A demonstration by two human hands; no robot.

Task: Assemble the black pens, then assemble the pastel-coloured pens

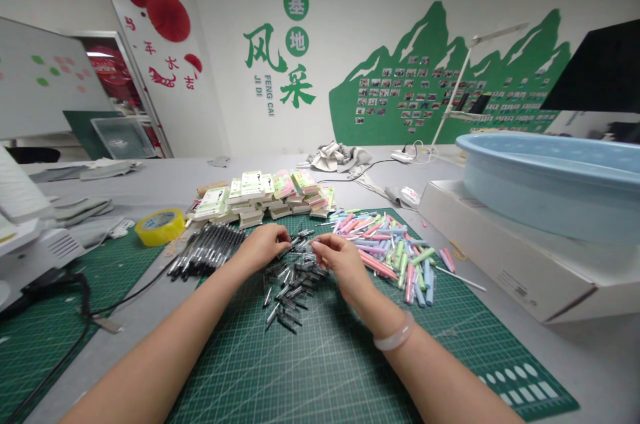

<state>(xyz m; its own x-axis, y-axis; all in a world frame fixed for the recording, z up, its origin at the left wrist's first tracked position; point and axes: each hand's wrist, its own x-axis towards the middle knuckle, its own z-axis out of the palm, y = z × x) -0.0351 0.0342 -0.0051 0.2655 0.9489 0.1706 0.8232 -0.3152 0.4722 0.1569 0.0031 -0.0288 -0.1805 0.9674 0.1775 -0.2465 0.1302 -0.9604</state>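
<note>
Pen pieces (299,291) lie just below bunched fingers (324,249) of left hand (263,244) and right hand (345,263); grip unclear.

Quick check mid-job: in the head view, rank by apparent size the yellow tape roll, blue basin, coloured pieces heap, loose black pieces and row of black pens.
1. Blue basin
2. Coloured pieces heap
3. Loose black pieces and row of black pens: too alike to rank
4. Yellow tape roll

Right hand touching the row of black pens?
Apart. In the head view, the left hand lies between the right hand and the row of black pens.
</note>
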